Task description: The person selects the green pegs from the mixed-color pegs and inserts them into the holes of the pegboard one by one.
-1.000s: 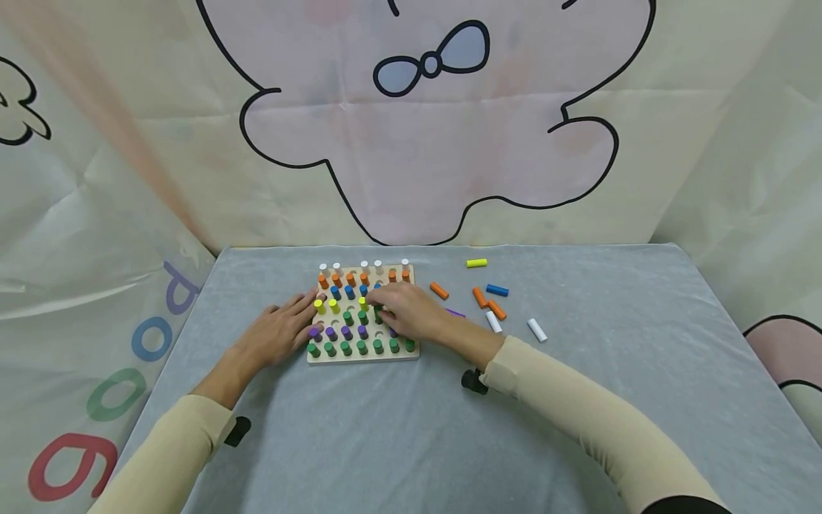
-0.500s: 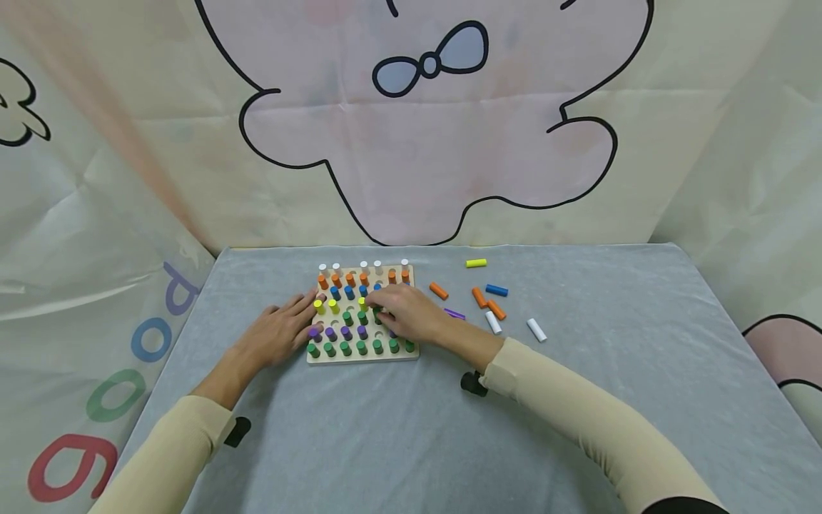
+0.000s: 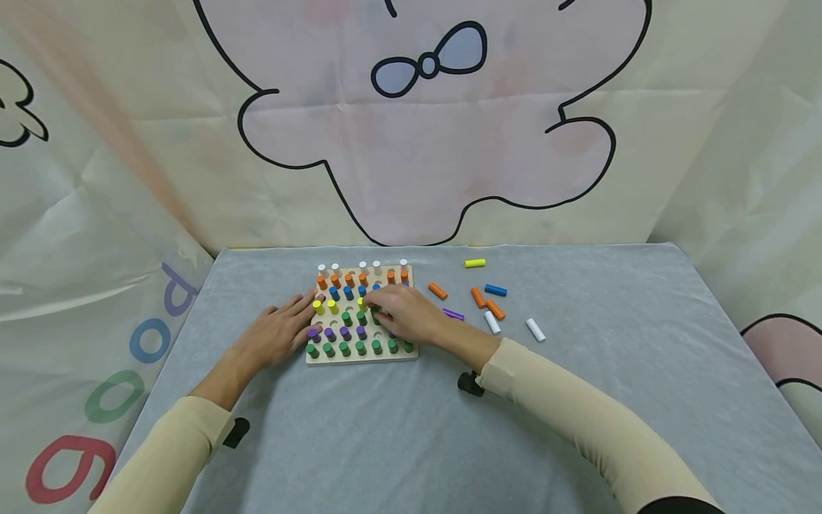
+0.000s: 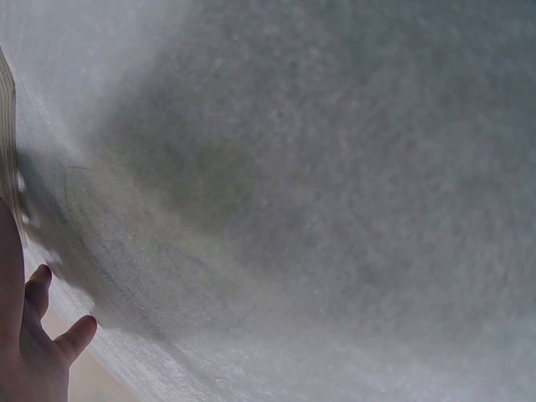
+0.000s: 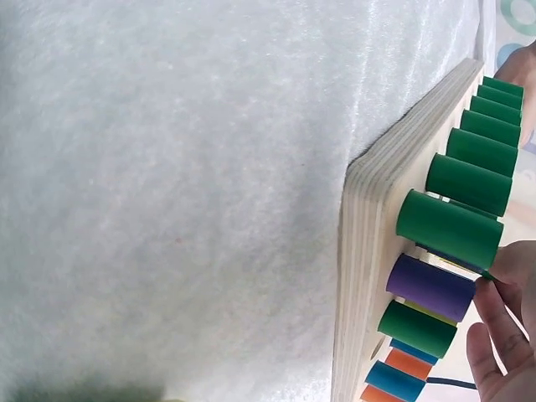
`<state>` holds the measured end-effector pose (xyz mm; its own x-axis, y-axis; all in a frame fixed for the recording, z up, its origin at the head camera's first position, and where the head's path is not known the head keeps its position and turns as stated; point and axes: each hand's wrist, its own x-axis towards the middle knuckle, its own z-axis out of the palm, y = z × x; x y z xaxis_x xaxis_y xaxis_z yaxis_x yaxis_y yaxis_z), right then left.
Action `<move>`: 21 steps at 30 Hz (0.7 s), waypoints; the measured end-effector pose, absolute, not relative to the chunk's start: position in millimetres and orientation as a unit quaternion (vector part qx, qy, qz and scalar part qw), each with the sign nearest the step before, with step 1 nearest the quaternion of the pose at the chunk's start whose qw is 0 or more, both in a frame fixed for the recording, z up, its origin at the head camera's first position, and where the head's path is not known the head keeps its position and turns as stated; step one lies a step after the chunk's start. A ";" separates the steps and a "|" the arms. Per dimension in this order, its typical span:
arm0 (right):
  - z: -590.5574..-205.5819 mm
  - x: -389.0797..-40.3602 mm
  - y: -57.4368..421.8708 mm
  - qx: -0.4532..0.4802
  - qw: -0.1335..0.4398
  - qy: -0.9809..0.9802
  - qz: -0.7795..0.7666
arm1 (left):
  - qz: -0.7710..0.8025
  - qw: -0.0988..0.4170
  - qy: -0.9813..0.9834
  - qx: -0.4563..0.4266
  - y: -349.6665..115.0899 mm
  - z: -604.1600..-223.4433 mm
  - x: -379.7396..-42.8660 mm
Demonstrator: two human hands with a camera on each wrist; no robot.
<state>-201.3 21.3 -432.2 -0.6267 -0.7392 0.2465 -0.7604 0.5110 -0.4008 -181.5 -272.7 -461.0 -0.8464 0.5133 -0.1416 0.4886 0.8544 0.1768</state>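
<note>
A wooden pegboard [image 3: 359, 361] carries rows of green, purple, yellow, blue, orange and white pegs. My left hand [image 3: 280, 334] rests at its left edge with the fingers spread against the board. Over the board's right half, my right hand [image 3: 408, 314] has its thumb and fingertips at a green peg [image 3: 376, 318] and seems to pinch it. That peg is partly hidden behind the thumb. A yellow peg [image 3: 361, 304] stands beside the index fingertip. In the right wrist view, the fingers [image 5: 501, 322] reach in behind a purple peg [image 5: 431, 285].
Loose pegs lie right of the board on the grey cloth [image 3: 578, 307]: a yellow peg [image 3: 475, 263], a blue peg [image 3: 496, 290], a purple peg [image 3: 453, 314], several orange pegs [image 3: 438, 291] and white pegs [image 3: 536, 330]. Behind the table hangs a printed curtain [image 3: 514, 143].
Both hands stay almost in place. The green peg at my right thumb sits slightly lower, and more of the loose purple peg shows beyond the right wrist.
</note>
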 end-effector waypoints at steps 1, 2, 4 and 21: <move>-432.6 -201.5 21.4 0.432 0.022 -0.869 0.242 | 0.068 0.091 0.959 0.261 -272.7 -461.4 -181.4; -433.2 -201.7 21.6 0.433 0.023 -0.868 0.241 | 0.069 0.090 0.959 0.262 -272.6 -461.5 -181.3; -434.2 -201.9 21.9 0.435 0.020 -0.867 0.242 | 0.069 0.089 0.959 0.262 -272.3 -461.7 -181.2; -412.7 -207.8 67.6 0.397 -0.034 -0.896 0.197 | 0.059 0.093 0.960 0.258 -272.3 -460.4 -182.1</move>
<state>-207.8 67.6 -412.7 -0.6831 -0.7240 0.0954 -0.6971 0.6076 -0.3806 -182.1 -272.3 -460.4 -0.8490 0.5071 -0.1484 0.4851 0.8595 0.1613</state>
